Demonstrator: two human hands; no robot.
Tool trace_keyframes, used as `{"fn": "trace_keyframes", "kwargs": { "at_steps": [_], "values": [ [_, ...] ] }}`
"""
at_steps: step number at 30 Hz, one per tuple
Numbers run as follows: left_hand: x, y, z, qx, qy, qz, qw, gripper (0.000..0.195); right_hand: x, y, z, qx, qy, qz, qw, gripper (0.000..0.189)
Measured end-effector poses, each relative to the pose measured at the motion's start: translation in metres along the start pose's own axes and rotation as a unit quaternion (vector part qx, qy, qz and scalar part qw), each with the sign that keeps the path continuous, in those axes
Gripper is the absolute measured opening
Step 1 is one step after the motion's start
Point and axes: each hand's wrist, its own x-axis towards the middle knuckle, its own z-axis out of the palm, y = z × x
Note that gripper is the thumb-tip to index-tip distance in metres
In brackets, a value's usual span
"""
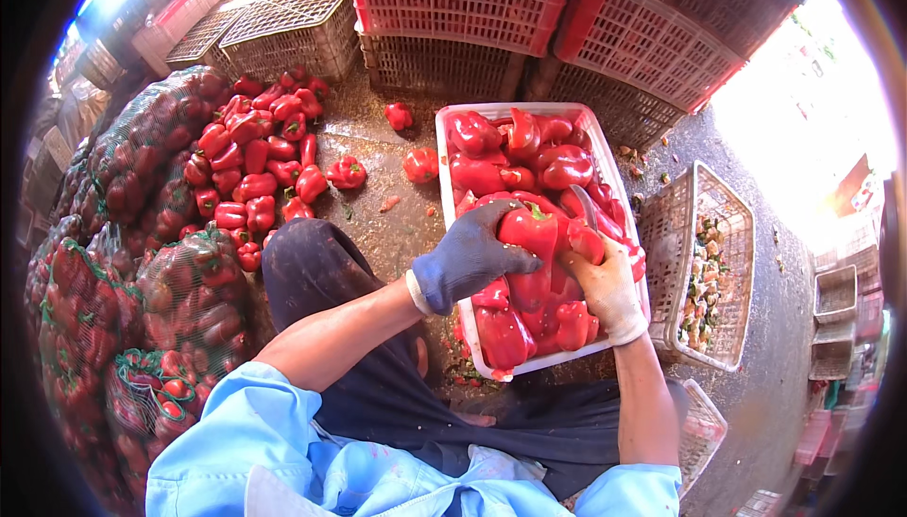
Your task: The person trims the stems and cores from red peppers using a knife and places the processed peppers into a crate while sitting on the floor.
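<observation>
My left hand (476,251), in a blue-grey knit glove, grips a red bell pepper (528,230) with its green stem upward. Close beside it, my right hand (608,287) wears a pale, stained glove. A knife with a curved blade (585,204) projects from its fingers; the handle is hidden. A red pepper piece (586,243) lies against those fingers, though I cannot tell if they hold it. Both hands are over a white plastic crate (567,359) filled with red peppers and cut pieces (503,340).
Loose red peppers (248,156) are heaped on the floor to the left, by net sacks of peppers (191,290). A tilted crate (723,290) at right contains pepper cores and stems (700,283). Stacked plastic crates (460,3) stand ahead. My bent knee (312,262) is left of the crate.
</observation>
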Motion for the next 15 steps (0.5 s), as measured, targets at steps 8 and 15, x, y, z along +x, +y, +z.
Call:
{"fn": "trace_keyframes", "kwargs": {
  "at_steps": [8, 15],
  "values": [
    [-0.007, 0.025, 0.000, -0.037, -0.023, 0.008, 0.999, 0.080, 0.018, -0.011, -0.048, 0.154, -0.086, 0.169, 0.970, 0.038],
    [-0.021, 0.017, 0.011, 0.188, 0.027, 0.152, 0.970, 0.085, 0.040, 0.015, -0.042, 0.208, -0.078, 0.190, 0.956, 0.028]
  ]
}}
